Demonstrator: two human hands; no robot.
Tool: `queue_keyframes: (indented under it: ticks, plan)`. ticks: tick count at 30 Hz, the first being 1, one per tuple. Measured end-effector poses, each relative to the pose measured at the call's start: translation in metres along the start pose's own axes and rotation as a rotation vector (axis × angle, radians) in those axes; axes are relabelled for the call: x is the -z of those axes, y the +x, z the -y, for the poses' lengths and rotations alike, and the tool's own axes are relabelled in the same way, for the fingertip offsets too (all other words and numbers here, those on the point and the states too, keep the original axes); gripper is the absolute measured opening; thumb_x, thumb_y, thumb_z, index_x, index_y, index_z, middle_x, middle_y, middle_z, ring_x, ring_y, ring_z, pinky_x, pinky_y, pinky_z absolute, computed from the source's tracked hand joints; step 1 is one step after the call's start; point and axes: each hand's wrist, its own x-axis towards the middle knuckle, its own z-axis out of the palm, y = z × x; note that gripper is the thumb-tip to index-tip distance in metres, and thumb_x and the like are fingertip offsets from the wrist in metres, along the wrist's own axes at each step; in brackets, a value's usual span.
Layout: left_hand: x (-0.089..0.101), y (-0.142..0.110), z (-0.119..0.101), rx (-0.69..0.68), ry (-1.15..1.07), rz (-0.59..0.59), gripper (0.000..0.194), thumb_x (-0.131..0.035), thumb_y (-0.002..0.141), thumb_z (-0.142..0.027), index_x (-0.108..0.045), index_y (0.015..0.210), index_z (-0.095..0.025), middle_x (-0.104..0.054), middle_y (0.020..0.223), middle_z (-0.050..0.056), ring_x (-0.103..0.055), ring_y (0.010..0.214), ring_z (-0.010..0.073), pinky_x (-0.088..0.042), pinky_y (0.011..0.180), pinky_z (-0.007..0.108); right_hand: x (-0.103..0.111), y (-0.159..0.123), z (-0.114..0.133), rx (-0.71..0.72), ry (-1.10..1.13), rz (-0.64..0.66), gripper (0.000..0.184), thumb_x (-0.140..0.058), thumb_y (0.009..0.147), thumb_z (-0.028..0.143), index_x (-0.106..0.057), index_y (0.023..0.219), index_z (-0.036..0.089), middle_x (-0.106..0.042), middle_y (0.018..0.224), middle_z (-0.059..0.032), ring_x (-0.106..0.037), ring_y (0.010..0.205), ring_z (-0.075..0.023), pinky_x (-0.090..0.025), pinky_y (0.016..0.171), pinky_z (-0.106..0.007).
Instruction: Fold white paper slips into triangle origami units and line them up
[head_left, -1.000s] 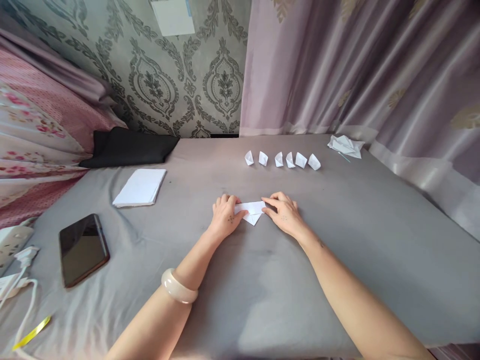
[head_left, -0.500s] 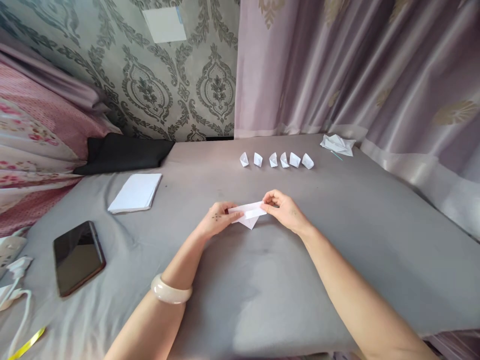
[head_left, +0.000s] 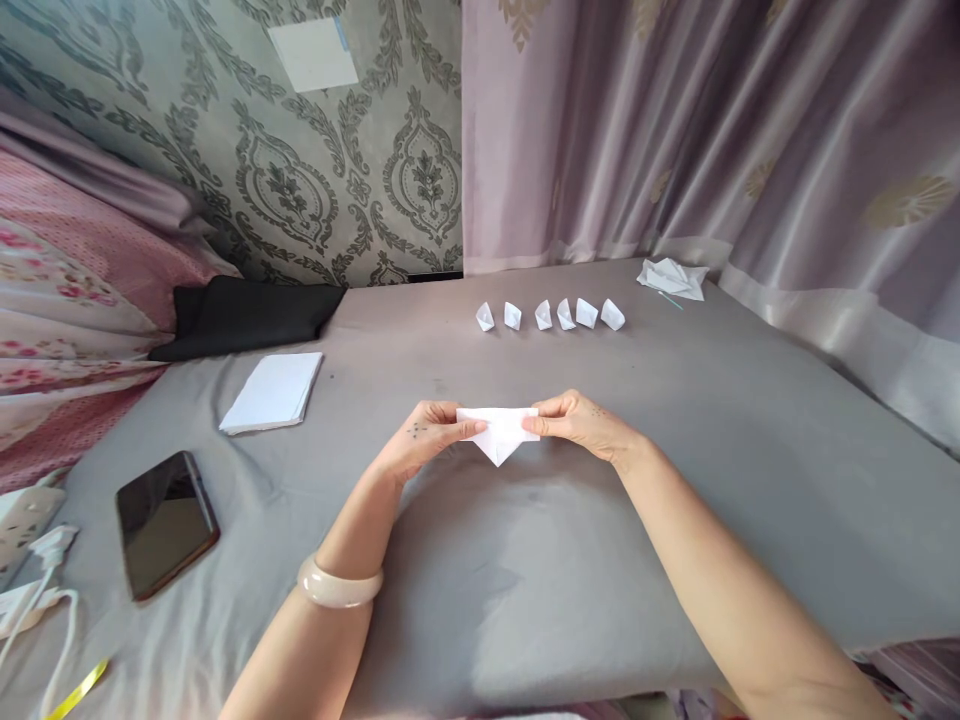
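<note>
Between my hands is a folded white paper (head_left: 498, 432), with a straight band along its top and a triangular point hanging toward me. My left hand (head_left: 429, 436) pinches its left end, thumb on the near face and fingers behind. At the other end, my right hand (head_left: 577, 420) grips the paper the same way. The paper appears lifted a little off the grey cloth. Beyond it stands a row of several small folded paper boats (head_left: 543, 315).
To the left lie a stack of white paper (head_left: 273, 392), a phone (head_left: 168, 525) and a black cloth (head_left: 255, 312). A power strip (head_left: 22, 520) with white cables sits at the left edge, near a yellow strip (head_left: 79, 690). Crumpled-looking folded papers (head_left: 673, 278) lie at the back right.
Both hands have raised the folded paper from the cloth and levelled it, its face now turned toward me. My right thumb has come onto its near face. The view has shifted slightly.
</note>
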Motion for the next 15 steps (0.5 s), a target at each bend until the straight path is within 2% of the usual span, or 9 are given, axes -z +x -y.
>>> queue_keyframes:
  ticks: [3,6,8,11,13,15]
  plan:
    - [-0.001,-0.002,-0.004,-0.052,0.097,0.028,0.03,-0.07,0.074,-0.043,-0.072,0.08,-0.014,-0.069,0.077,0.005,-0.06,0.075,0.0178,-0.044,0.068,0.028,-0.002,-0.001,0.0,-0.004,-0.053,0.045,0.033,-0.069,0.071,0.049,-0.075,0.086,0.02,-0.069,0.08,-0.001,-0.058,0.078,-0.0169,-0.043,0.073,-0.029]
    - [-0.003,-0.003,-0.007,-0.211,0.337,-0.024,0.027,-0.064,0.08,-0.042,-0.069,0.078,-0.015,-0.065,0.075,0.004,-0.055,0.07,0.0155,-0.042,0.064,0.027,-0.006,0.0,-0.001,0.059,-0.243,-0.058,0.031,-0.065,0.076,0.05,-0.074,0.078,0.02,-0.063,0.073,0.0005,-0.053,0.066,-0.0136,-0.041,0.062,-0.027]
    - [-0.004,-0.003,-0.007,-0.383,0.545,-0.106,0.023,-0.06,0.084,-0.038,-0.069,0.08,-0.017,-0.066,0.081,0.005,-0.054,0.073,0.0158,-0.043,0.068,0.028,-0.009,0.0,-0.002,0.198,-0.376,-0.171,0.026,-0.062,0.081,0.045,-0.074,0.08,0.022,-0.063,0.078,-0.0001,-0.053,0.067,-0.0135,-0.041,0.062,-0.027]
    - [-0.002,-0.002,-0.002,-0.63,0.86,-0.218,0.023,-0.049,0.092,-0.031,-0.068,0.09,-0.019,-0.068,0.092,0.007,-0.053,0.083,0.0176,-0.043,0.077,0.03,-0.012,0.003,-0.006,0.467,-0.631,-0.352,0.021,-0.054,0.089,0.032,-0.074,0.09,0.027,-0.066,0.088,-0.0018,-0.054,0.081,-0.0159,-0.041,0.074,-0.029]
    - [-0.001,0.0,0.004,-0.707,1.061,-0.235,0.027,-0.039,0.095,-0.026,-0.066,0.094,-0.018,-0.067,0.098,0.009,-0.052,0.085,0.0188,-0.043,0.079,0.032,-0.013,0.007,-0.011,0.562,-0.852,-0.432,0.029,-0.045,0.093,0.023,-0.073,0.091,0.027,-0.067,0.09,-0.0033,-0.052,0.085,-0.0171,-0.039,0.078,-0.031]
    - [-0.001,0.003,0.01,-0.713,1.237,-0.23,0.032,-0.033,0.096,-0.021,-0.064,0.093,-0.018,-0.066,0.1,0.01,-0.051,0.086,0.0196,-0.041,0.078,0.033,-0.015,0.011,-0.017,0.594,-1.051,-0.446,0.036,-0.037,0.095,0.017,-0.072,0.091,0.025,-0.067,0.091,-0.0047,-0.051,0.084,-0.0177,-0.037,0.077,-0.032]
